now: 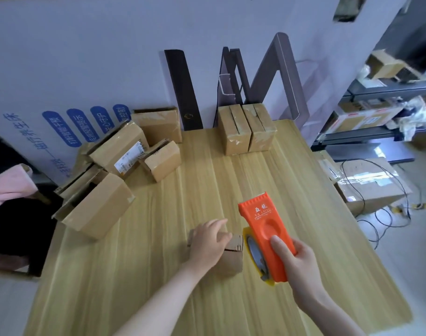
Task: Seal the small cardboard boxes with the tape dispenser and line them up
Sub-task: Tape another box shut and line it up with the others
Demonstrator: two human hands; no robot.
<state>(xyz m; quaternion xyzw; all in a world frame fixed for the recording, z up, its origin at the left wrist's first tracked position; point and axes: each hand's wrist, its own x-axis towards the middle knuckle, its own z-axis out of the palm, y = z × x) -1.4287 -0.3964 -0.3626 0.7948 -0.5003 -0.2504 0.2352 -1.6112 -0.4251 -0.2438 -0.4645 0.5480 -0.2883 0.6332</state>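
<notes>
Progress check, early days by the look of it. The wooden table (207,180) has a heap of boxes (105,190) along its left edge, several with flaps plainly open, so I'd say most of the work is still ahead. At the far edge, 2 taped boxes (247,132) stand side by side and touching, shiny tape over their tops. That reads as the start of the line-up, 2 done.

Near the front, the orange tape dispenser (265,238) is held just beside the right side of 1 small box (232,259). I can't tell if the tape has touched the cardboard yet. No tape shows on that box, and its top flaps look closed but unsealed.

The right hand (301,270) is wrapped round the dispenser, thumb on top. The left hand (208,243) lies flat on the box with fingers out, pressing the flaps down. So box 3 is about to get its strip, I reckon.
</notes>
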